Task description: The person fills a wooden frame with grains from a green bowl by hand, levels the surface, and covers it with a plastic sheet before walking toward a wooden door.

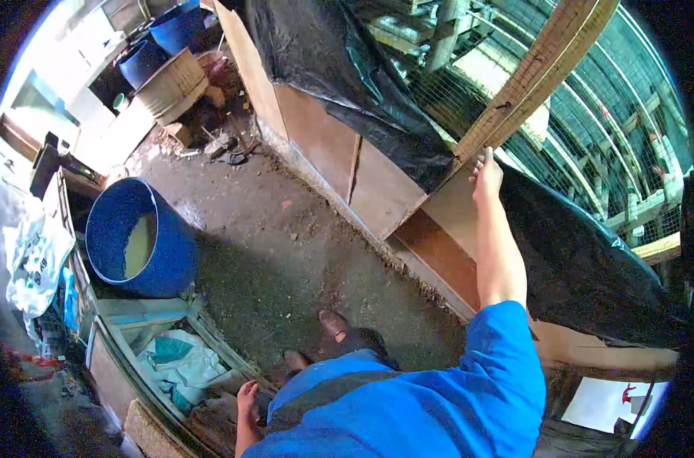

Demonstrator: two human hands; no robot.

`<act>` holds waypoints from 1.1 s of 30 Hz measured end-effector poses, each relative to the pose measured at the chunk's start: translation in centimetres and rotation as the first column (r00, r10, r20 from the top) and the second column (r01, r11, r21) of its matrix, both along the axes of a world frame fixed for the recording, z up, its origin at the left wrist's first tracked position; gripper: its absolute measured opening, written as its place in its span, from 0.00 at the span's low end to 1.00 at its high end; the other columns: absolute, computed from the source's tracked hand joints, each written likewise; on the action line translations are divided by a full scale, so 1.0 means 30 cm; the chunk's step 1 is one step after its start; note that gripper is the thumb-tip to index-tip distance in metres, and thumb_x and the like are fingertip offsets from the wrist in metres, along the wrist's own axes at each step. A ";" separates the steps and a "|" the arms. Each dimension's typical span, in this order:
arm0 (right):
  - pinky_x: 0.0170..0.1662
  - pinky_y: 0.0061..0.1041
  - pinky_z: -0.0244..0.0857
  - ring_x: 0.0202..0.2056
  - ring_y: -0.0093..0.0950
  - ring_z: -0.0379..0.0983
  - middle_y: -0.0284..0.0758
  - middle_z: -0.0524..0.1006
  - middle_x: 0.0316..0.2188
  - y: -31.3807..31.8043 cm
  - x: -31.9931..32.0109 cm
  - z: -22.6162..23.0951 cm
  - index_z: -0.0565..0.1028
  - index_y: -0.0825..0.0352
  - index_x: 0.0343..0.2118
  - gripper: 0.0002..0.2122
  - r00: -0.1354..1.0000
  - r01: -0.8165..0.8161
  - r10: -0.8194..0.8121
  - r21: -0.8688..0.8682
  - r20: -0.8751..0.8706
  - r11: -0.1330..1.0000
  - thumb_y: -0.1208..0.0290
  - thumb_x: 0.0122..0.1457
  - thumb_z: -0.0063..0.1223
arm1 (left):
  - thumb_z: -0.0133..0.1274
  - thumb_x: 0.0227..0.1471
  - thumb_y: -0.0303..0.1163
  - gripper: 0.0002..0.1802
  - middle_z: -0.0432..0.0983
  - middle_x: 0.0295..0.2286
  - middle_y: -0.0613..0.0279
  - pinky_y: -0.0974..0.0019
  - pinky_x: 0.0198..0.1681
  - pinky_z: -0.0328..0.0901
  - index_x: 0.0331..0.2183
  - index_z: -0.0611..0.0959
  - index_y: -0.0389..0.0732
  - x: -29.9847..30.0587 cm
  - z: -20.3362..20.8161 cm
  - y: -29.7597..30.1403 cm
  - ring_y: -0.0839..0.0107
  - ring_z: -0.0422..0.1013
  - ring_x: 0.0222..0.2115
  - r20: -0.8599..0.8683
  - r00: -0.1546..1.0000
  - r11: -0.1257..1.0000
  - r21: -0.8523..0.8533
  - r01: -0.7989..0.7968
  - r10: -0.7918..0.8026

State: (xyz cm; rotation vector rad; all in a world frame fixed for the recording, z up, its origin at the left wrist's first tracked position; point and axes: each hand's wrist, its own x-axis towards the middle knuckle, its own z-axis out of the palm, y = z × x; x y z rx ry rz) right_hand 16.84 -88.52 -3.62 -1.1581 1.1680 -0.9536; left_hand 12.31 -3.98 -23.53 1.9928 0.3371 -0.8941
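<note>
My right hand (486, 174) is raised at the end of my outstretched arm. Its fingers close around the lower end of a wooden post (518, 95), by the edge of the black plastic sheeting (408, 126). Down at my side, my left hand (247, 398) hangs with loosely bent fingers and nothing visible in it. Nearest to it is a wooden-framed box (106, 347) with white and teal sacks (175, 359) inside. Wire mesh (591, 107) stretches behind the post.
A low wall of wooden panels (316, 118) runs diagonally along the dirt floor (263, 221). To the left stands a large blue barrel (175, 256) holding something pale. More blue tubs (175, 30) and scattered debris (232, 145) lie at the far end. My feet are on the floor.
</note>
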 end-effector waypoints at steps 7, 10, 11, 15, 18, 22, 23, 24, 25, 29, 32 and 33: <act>0.15 0.23 0.55 0.17 0.21 0.64 0.28 0.75 0.23 -0.045 0.002 0.021 0.80 0.63 0.35 0.14 0.976 0.083 -0.091 -0.053 -0.197 0.995 0.56 0.62 0.53 | 0.58 0.57 0.31 0.20 0.78 0.32 0.66 0.76 0.31 0.63 0.50 0.78 0.35 0.001 0.009 -0.025 0.79 0.69 0.28 -0.063 0.993 0.994 -0.028 -0.107 0.105; 0.14 0.24 0.55 0.16 0.21 0.66 0.28 0.75 0.22 -0.034 0.004 0.032 0.80 0.63 0.34 0.12 0.991 0.053 -0.049 0.030 -0.123 0.998 0.59 0.60 0.54 | 0.59 0.56 0.32 0.20 0.79 0.33 0.63 0.71 0.34 0.68 0.49 0.78 0.35 0.006 -0.047 0.030 0.75 0.73 0.30 -0.053 0.995 0.993 -0.076 -0.092 0.088; 0.14 0.23 0.54 0.16 0.21 0.67 0.29 0.74 0.20 -0.022 0.004 0.037 0.79 0.63 0.31 0.12 0.990 0.013 -0.011 0.011 -0.138 1.000 0.59 0.60 0.53 | 0.59 0.55 0.32 0.20 0.79 0.33 0.62 0.70 0.35 0.69 0.48 0.79 0.35 0.006 -0.066 0.043 0.75 0.73 0.31 -0.047 0.995 0.993 -0.077 -0.087 0.084; 0.15 0.21 0.50 0.16 0.19 0.67 0.27 0.73 0.19 0.104 -0.009 0.064 0.75 0.61 0.26 0.12 0.992 -0.013 0.024 0.091 -0.121 0.996 0.58 0.59 0.54 | 0.60 0.55 0.33 0.19 0.81 0.36 0.59 0.68 0.39 0.70 0.47 0.80 0.35 0.003 -0.127 0.093 0.73 0.75 0.35 -0.024 1.000 0.998 -0.055 -0.002 0.001; 0.16 0.20 0.47 0.17 0.17 0.66 0.24 0.73 0.19 0.189 -0.063 0.058 0.74 0.59 0.25 0.11 0.984 -0.065 0.062 -0.011 -0.169 0.998 0.58 0.59 0.53 | 0.59 0.55 0.33 0.18 0.81 0.37 0.58 0.68 0.39 0.71 0.46 0.81 0.35 0.001 -0.157 0.113 0.72 0.76 0.36 0.007 0.998 0.998 0.018 0.056 -0.056; 0.16 0.20 0.47 0.16 0.15 0.65 0.24 0.72 0.18 0.332 -0.094 0.073 0.75 0.60 0.26 0.12 0.989 -0.112 0.108 -0.038 -0.103 0.993 0.58 0.59 0.51 | 0.59 0.56 0.34 0.18 0.81 0.37 0.57 0.65 0.38 0.71 0.46 0.81 0.35 -0.017 -0.205 0.163 0.70 0.76 0.36 -0.041 0.998 0.997 -0.057 0.048 -0.050; 0.15 0.19 0.47 0.16 0.15 0.65 0.24 0.72 0.18 0.388 -0.089 0.082 0.76 0.61 0.27 0.12 0.994 -0.054 0.053 -0.008 -0.094 0.999 0.58 0.60 0.50 | 0.59 0.56 0.35 0.18 0.81 0.37 0.56 0.64 0.38 0.72 0.46 0.81 0.35 -0.021 -0.203 0.180 0.69 0.77 0.36 -0.070 0.997 0.998 -0.060 0.032 -0.036; 0.15 0.19 0.48 0.16 0.15 0.65 0.23 0.71 0.18 0.428 -0.096 0.079 0.75 0.61 0.27 0.12 0.994 -0.071 0.068 -0.028 -0.089 0.997 0.58 0.60 0.50 | 0.59 0.56 0.35 0.18 0.81 0.36 0.57 0.64 0.37 0.72 0.46 0.81 0.35 -0.024 -0.239 0.219 0.69 0.77 0.35 -0.059 0.998 0.994 -0.102 0.032 -0.038; 0.15 0.19 0.48 0.16 0.15 0.65 0.23 0.71 0.18 0.458 -0.130 0.073 0.75 0.61 0.27 0.12 0.993 -0.075 0.070 -0.051 -0.091 0.996 0.58 0.60 0.50 | 0.59 0.56 0.35 0.19 0.81 0.36 0.57 0.64 0.36 0.71 0.46 0.80 0.35 -0.014 -0.248 0.227 0.70 0.76 0.33 -0.053 0.997 0.988 -0.148 0.044 -0.052; 0.16 0.17 0.50 0.16 0.15 0.64 0.23 0.70 0.18 0.652 -0.184 0.069 0.74 0.63 0.26 0.11 0.994 -0.101 0.097 -0.067 -0.058 0.993 0.63 0.62 0.49 | 0.59 0.55 0.35 0.19 0.80 0.33 0.58 0.67 0.31 0.70 0.45 0.80 0.33 -0.041 -0.322 0.300 0.71 0.75 0.29 -0.242 0.960 0.987 -0.044 -0.154 0.139; 0.19 0.17 0.54 0.17 0.15 0.61 0.25 0.69 0.19 0.852 -0.256 0.045 0.72 0.63 0.28 0.11 0.989 -0.125 0.131 -0.077 0.073 0.989 0.63 0.65 0.47 | 0.58 0.55 0.37 0.20 0.81 0.32 0.59 0.68 0.30 0.68 0.46 0.80 0.33 -0.003 -0.313 0.371 0.73 0.74 0.28 -0.135 0.989 0.998 -0.002 0.056 -0.056; 0.19 0.17 0.54 0.17 0.15 0.61 0.26 0.69 0.20 0.940 -0.269 0.036 0.72 0.63 0.29 0.12 0.990 -0.096 0.103 -0.075 0.091 0.993 0.62 0.66 0.47 | 0.58 0.55 0.37 0.21 0.81 0.32 0.60 0.68 0.30 0.68 0.46 0.80 0.33 0.018 -0.298 0.391 0.73 0.74 0.28 -0.100 0.987 0.992 0.016 0.124 -0.122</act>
